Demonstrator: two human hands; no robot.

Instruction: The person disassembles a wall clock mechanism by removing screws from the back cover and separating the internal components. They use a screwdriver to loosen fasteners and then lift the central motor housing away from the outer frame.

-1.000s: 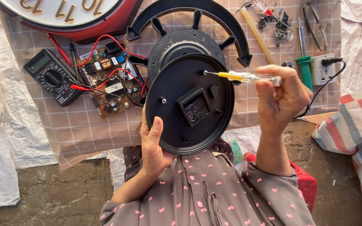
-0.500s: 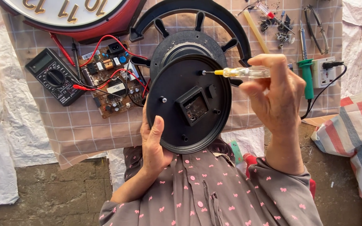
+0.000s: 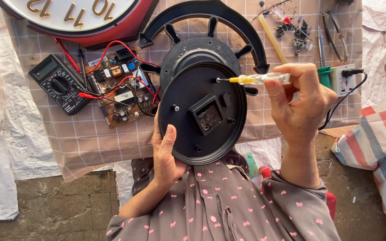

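My left hand [image 3: 166,154] grips the lower left edge of a round black clock back [image 3: 202,114], held upright over my lap. A square black movement housing [image 3: 207,114] sits at its middle. My right hand [image 3: 298,105] holds a clear-handled screwdriver [image 3: 258,79] with a yellow collar. Its tip rests on a screw near the disc's upper edge. Behind the disc lies a second round black part [image 3: 197,51] with spokes.
A checked cloth [image 3: 90,138] covers the floor ahead. On it lie a black multimeter [image 3: 59,85] with red leads, a circuit board [image 3: 117,89], a red-rimmed clock face [image 3: 77,15], a black arc-shaped frame [image 3: 202,11], small tools and a white power strip [image 3: 342,80]. Striped fabric [image 3: 380,147] lies right.
My right hand moved the screwdriver left and down until its tip met the screw on the disc. The left hand kept its grip.
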